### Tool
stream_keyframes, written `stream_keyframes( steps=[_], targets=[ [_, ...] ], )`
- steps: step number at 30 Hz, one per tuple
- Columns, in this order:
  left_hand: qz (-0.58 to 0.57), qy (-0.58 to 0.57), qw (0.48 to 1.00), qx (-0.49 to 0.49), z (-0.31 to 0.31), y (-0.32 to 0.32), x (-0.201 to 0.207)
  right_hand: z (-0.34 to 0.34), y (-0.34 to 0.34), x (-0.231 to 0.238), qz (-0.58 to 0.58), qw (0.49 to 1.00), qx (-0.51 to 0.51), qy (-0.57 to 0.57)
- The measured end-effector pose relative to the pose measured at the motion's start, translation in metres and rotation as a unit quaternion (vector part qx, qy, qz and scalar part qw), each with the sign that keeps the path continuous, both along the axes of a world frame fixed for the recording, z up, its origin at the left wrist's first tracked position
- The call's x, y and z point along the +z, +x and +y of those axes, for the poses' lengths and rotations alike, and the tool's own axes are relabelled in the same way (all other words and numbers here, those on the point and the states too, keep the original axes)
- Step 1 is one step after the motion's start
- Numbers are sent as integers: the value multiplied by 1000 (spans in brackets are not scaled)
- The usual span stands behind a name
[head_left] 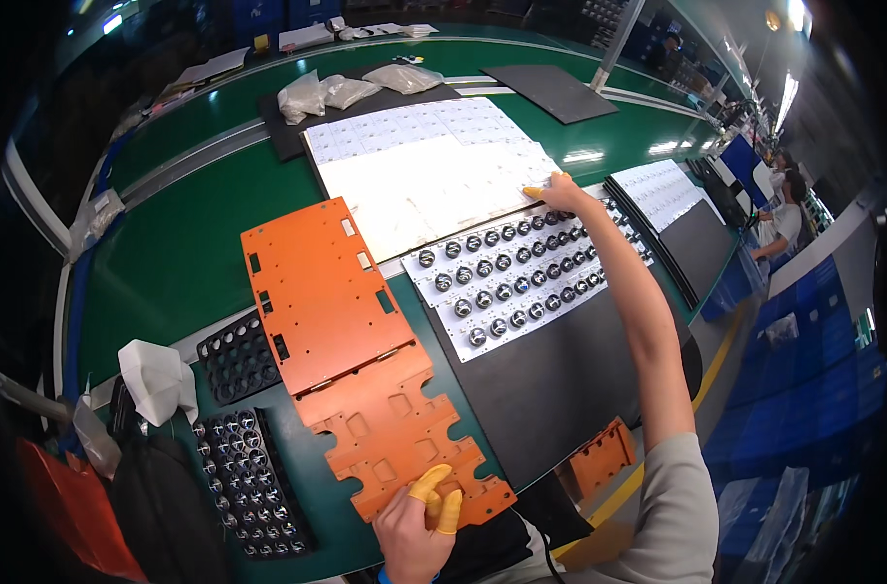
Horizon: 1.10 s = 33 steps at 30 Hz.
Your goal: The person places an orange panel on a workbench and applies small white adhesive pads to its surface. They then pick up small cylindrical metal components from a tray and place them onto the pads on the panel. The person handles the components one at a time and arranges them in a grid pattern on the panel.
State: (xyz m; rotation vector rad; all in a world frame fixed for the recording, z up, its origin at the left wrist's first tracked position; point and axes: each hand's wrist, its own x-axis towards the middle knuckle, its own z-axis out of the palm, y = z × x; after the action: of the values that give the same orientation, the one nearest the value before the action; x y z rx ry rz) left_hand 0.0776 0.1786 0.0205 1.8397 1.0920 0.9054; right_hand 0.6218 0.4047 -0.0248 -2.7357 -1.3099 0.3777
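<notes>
My right hand, arm stretched out, is at the right edge of a stack of white circuit-board sheets. Its fingers are drawn together there, a yellow cot on a fingertip; glare hides what lies between them. Close to me, my left hand has curled fingers in yellow cots at the near edge of the orange hinged fixture. Whether it grips anything cannot be made out. The fixture lies unfolded, its notched near plate towards me. Beside it are white board strips with rows of round dark lenses.
A lens-filled black tray and another black tray lie left of the fixture. A black mat lies under the strips. Bags rest beyond the sheets. More board stacks stand right; a person works farther off.
</notes>
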Motion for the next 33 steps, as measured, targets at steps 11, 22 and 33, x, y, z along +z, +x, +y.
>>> stream_keyframes(
  steps=[11,22,33],
  targets=[
    [11,6,1000,-6,0,0,-2,24,8,-24,-57,997,4,49],
    [4,-21,1000,3,-2,1,7,23,24,-28,-41,997,44,49],
    [8,-11,1000,1,-3,1,4,-8,20,-15,-34,994,59,87]
  ],
)
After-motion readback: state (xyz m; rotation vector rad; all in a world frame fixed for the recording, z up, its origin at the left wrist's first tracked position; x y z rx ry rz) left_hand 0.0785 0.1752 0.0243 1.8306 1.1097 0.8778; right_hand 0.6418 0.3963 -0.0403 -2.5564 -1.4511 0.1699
